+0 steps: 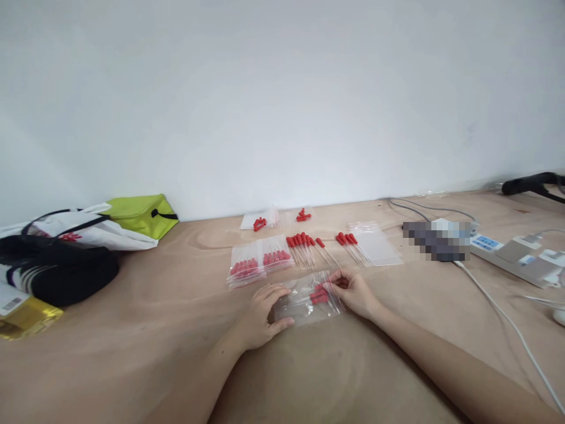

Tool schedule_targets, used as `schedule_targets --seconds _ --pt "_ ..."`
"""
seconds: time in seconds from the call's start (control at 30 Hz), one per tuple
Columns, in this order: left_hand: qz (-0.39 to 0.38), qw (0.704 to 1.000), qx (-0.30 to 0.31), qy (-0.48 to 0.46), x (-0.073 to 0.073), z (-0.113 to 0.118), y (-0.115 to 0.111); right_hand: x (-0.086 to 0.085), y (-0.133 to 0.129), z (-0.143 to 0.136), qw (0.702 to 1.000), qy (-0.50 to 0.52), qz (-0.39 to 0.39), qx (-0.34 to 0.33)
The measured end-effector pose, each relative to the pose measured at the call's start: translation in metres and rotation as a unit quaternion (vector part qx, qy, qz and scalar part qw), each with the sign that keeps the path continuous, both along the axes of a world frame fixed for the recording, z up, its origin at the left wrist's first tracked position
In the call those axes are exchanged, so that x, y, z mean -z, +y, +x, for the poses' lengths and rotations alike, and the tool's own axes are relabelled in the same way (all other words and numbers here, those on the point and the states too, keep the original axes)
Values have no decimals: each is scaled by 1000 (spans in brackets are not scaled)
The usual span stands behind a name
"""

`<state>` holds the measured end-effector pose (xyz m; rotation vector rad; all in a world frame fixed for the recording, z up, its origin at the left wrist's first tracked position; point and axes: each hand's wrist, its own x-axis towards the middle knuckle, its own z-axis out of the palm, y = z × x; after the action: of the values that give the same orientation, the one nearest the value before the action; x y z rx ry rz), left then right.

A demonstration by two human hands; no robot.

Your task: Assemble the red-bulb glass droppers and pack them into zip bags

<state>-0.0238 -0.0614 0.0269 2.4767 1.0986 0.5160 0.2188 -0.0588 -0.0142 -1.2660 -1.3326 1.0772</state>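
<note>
A clear zip-lock bag [293, 309] lies in front of me with several red-bulbed droppers [320, 298] inside, their bulbs toward the right end. My left hand [265, 315] has its curved fingers and thumb on the bag's left end, thumb and fingertips apart on it. At the bag's right end my right hand [352, 290] is closed in a pinch at the red bulb of a dropper; its fingertips partly cover the bulb. Just beyond are loose droppers [302, 241], more loose droppers [346, 239] to the right, and filled bags of droppers [245, 268] at the left.
Flat bags [382, 250] lie at right; loose red bulbs [259, 224] sit on bags near the wall. A power strip [507, 256], a white cable [498, 312] and a pixelated object [435, 240] occupy the right. A black cap [75, 274] and green bag [141, 213] stand left.
</note>
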Motion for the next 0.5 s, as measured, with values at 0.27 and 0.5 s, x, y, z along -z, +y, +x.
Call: schedule_targets --seconds 0.27,0.5 --pt "0 1000 3 -1 2 -1 0 -10 30 17 953 -302 40 2" --pt "4 1000 9 0 3 -2 0 -28 87 11 894 -440 -12 89"
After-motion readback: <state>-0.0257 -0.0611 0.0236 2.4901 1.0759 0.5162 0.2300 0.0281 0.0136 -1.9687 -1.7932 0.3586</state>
